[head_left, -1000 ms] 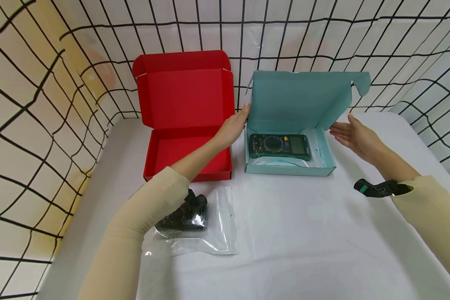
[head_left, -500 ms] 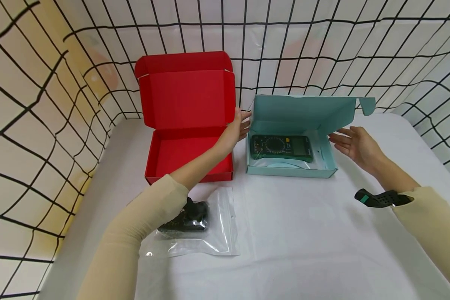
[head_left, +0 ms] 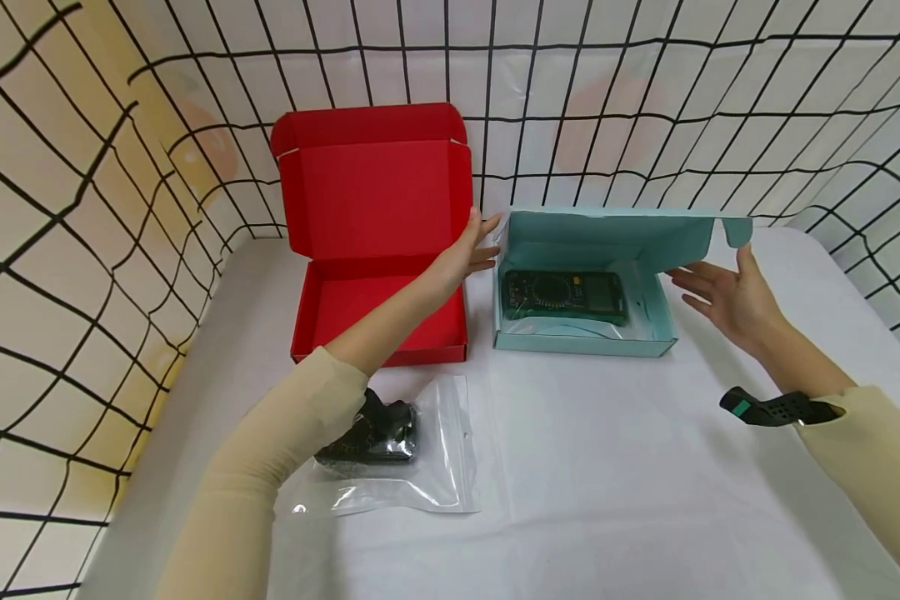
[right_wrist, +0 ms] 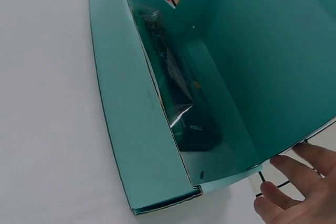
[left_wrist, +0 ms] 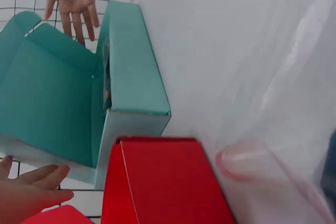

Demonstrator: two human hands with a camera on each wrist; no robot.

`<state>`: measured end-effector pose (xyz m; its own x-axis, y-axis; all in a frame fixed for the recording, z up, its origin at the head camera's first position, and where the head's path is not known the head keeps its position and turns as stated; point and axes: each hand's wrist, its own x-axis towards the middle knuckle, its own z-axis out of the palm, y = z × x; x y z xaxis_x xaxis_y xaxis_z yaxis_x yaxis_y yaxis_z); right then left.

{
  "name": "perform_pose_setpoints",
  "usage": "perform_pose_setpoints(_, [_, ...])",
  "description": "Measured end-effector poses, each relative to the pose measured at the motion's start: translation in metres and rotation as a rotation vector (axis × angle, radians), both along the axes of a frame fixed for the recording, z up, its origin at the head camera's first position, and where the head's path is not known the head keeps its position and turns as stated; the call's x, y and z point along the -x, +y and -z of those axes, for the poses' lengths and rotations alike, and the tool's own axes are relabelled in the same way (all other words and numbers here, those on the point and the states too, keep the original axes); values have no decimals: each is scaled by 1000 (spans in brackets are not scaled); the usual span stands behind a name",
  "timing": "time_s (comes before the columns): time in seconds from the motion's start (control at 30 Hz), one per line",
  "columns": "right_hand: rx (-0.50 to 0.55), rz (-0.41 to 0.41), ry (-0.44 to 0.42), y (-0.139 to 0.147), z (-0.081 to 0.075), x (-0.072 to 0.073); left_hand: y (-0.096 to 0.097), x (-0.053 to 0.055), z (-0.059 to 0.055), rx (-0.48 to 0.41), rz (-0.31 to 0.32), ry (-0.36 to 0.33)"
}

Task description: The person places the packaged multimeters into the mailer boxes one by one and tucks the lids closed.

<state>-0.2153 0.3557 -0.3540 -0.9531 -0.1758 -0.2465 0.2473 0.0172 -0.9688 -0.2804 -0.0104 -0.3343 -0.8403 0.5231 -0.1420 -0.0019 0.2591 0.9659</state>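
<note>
A teal cardboard box [head_left: 581, 344] stands right of centre, its lid [head_left: 607, 237] tilted forward over the back. Inside lies a dark green multimeter [head_left: 562, 296] with a dial and a grey screen, partly in clear plastic. My left hand [head_left: 461, 250] is at the lid's left edge with fingers loosely straight, in the gap beside the red box [head_left: 375, 192]. On the opposite side, my right hand [head_left: 731, 292] has its fingers extended at the lid's lower right edge. The right wrist view shows those fingertips [right_wrist: 286, 163] right at the lid's edge.
The red box, left, has its lid raised and nothing inside that shows. In front lies a clear zip bag [head_left: 450, 450] with a black item [head_left: 382, 433], partly behind the left sleeve [head_left: 292, 442]. A black wire grid [head_left: 487, 117] borders the white table [head_left: 607, 483].
The teal lid has swung forward and down from a more upright position. Both hands have stayed at its sides; the right thumb now points up more. The red box has not moved.
</note>
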Motion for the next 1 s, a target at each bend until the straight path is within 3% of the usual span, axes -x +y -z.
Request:
perform_pose_setpoints(0.23, [-67, -3, 49, 4, 6, -7, -5, -8, 0, 101, 40, 4])
perform_pose_setpoints(0.5, [-179, 66, -12, 6, 8, -17, 5, -22, 0, 167, -73, 24])
perform_pose_setpoints(0.63, [-180, 102, -6, 6, 9, -23, 8, -33, 4, 161, -72, 61])
perform_pose_setpoints(0.7, [-261, 113, 21, 10, 16, -24, 9, -39, 6, 163, -69, 79])
perform_pose_setpoints(0.8, [-461, 143, 73, 20, 32, -22, 11, -48, 11, 166, -64, 99])
perform_pose_setpoints(0.93, [-720, 202, 165, 37, 65, -13, 13, -58, 19, 185, -27, 125])
perform_pose_setpoints(1.0, [-793, 223, 219, 45, 82, -9, 14, -63, 23, 225, 5, 149])
